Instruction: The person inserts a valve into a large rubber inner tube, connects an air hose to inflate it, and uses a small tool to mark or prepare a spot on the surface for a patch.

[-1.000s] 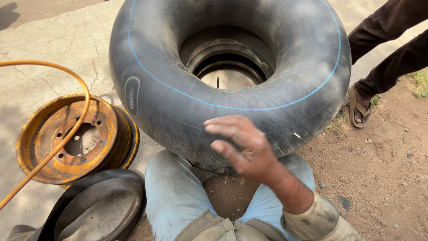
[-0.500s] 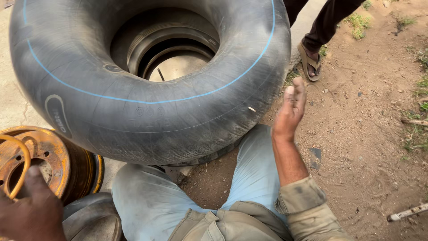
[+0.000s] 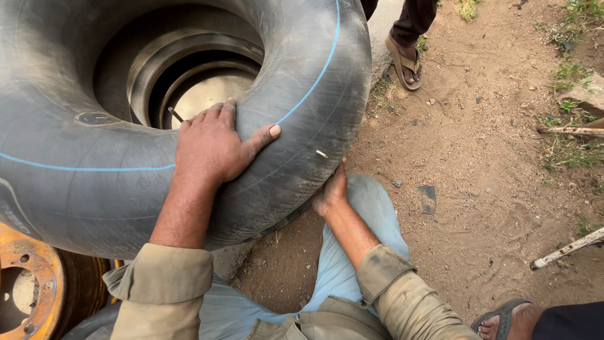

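Observation:
A big inflated black inner tube [image 3: 296, 94] with a thin blue line fills the upper left, resting on a tyre and rim. My left hand [image 3: 211, 145] lies flat on top of the tube, fingers over its inner edge beside the metal valve stem [image 3: 175, 114]. My right hand [image 3: 330, 192] is tucked under the tube's lower right side, fingers hidden beneath it, above my knee.
A rusty orange wheel rim [image 3: 28, 289] lies at the lower left. Another person's sandalled foot [image 3: 402, 60] stands on the dirt beyond the tube, and a second sandalled foot [image 3: 503, 318] is at the bottom right. Sticks [image 3: 566, 249] and grass lie to the right.
My left hand has come up from the lower left onto the top of the tube. My right hand has dropped from beside the tube to under its edge. The view has moved closer.

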